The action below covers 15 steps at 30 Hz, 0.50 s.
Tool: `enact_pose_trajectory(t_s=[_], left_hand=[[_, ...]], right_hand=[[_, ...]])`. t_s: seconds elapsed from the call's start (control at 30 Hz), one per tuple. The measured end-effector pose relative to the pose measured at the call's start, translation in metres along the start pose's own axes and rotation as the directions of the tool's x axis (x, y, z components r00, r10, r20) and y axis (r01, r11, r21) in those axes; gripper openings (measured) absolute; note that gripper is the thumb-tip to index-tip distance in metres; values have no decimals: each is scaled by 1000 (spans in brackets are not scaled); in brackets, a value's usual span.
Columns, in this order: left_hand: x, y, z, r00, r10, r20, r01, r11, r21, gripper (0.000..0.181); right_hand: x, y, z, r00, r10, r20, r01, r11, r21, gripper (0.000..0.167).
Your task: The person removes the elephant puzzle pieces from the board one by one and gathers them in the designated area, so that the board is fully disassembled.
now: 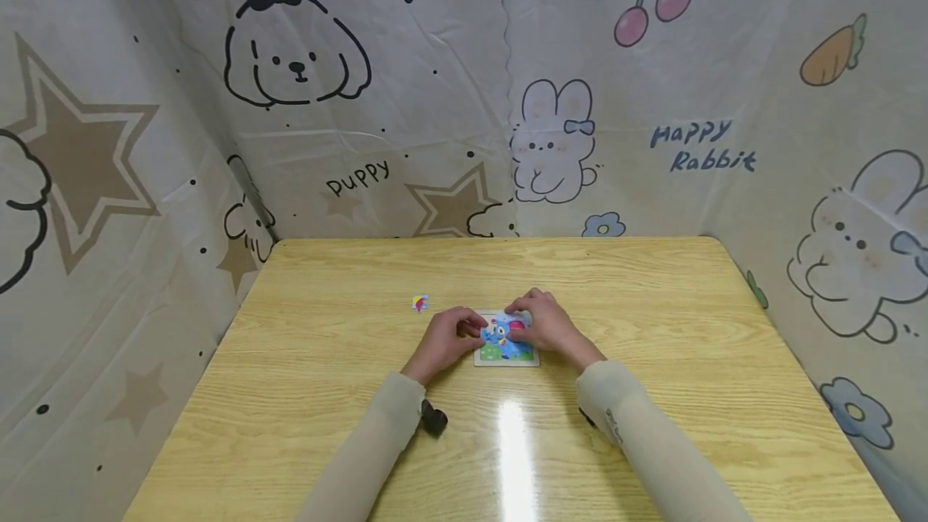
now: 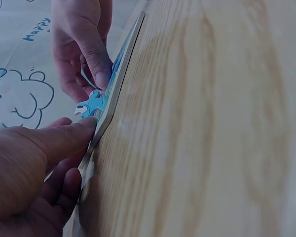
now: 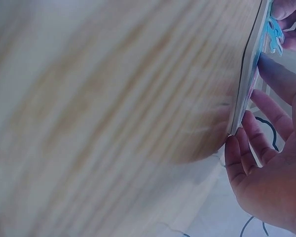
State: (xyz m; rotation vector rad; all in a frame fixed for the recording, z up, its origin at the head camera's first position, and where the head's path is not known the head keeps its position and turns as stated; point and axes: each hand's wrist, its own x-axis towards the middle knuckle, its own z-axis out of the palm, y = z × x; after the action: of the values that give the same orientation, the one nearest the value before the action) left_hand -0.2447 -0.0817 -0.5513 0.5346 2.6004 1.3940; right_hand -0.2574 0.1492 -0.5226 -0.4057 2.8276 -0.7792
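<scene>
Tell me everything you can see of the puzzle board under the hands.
The puzzle board is thin, nearly square and wood-like, its pale rim framing a cartoon of a blue animal over green, with a pink patch. It lies on the wooden table. The right hand holds its right side, thumb on the face, fingertips at the edge. At its left side the left hand seems to pinch a light-blue puzzle piece, tilted up from the face. The hands hide part of the picture.
</scene>
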Motion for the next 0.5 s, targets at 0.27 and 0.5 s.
enact_pose_trajectory(t_s=[0.27,0.5], left_hand=[[0,1,0,1000,13,-2,-13,1000,-5,20],[0,-2,1,1000,31,-3,-31,999,-10,21]], right_hand=[[0,1,0,1000,-7,1,7,1000,3,40],[1,-1,-1,1000,2,9,-2,1000,5,40]])
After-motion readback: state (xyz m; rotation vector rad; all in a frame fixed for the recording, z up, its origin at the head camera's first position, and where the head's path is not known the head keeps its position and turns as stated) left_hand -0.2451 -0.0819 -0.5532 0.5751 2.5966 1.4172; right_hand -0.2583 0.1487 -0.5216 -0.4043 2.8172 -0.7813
